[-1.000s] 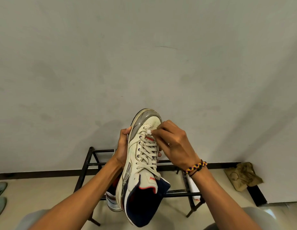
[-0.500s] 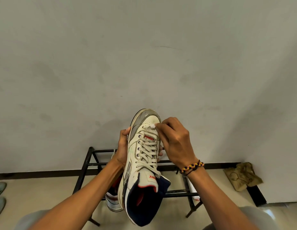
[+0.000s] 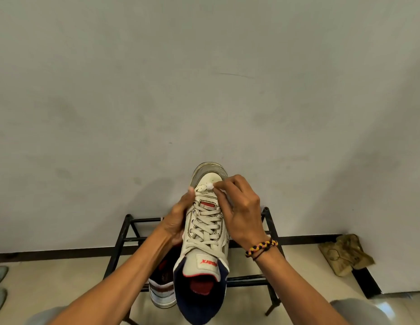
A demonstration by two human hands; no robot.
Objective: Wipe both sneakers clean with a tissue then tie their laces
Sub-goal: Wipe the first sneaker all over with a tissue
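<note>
Left hand (image 3: pixel 178 221): fingers curled round the sneaker (image 3: pixel 205 231), holding it toe-up.
Right hand (image 3: pixel 242 207): fingertips pinch a small tissue (image 3: pixel 209 186) against the toe.

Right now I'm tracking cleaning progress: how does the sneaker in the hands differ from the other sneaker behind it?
The held sneaker is gripped by the left hand, toe toward the wall; the second sneaker sits untouched on the black shoe rack.
The held sneaker shows fully, laces on top; the second sneaker is mostly hidden, heel showing.
The right hand presses a tissue on the held sneaker only.
Both have white uppers.
</note>
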